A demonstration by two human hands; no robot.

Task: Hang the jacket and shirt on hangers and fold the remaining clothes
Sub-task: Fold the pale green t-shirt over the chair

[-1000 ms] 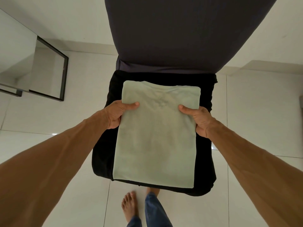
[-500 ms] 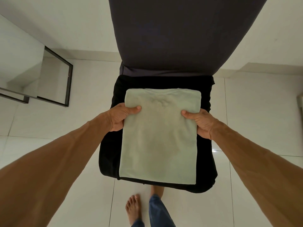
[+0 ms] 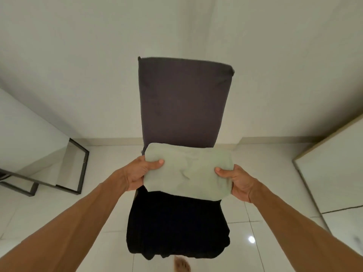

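Note:
A folded pale green garment (image 3: 188, 173) is held up in front of the chair back. My left hand (image 3: 140, 171) grips its left edge, thumb on top. At the right edge, my right hand (image 3: 235, 180) grips it the same way. Below it, a black garment (image 3: 176, 228) covers the chair seat and hangs over the front edge.
The chair's dark grey backrest (image 3: 182, 103) stands upright against a white wall. A black metal frame (image 3: 80, 165) of a glass table stands at the left. A white cabinet (image 3: 334, 163) stands at the right. The floor (image 3: 265, 242) is glossy white tile; a bare foot (image 3: 181, 266) shows at the bottom.
Both hands have lifted the green garment off the black one and raised it toward the backrest. Its lower half is now folded under or hanging behind. The camera has tilted up.

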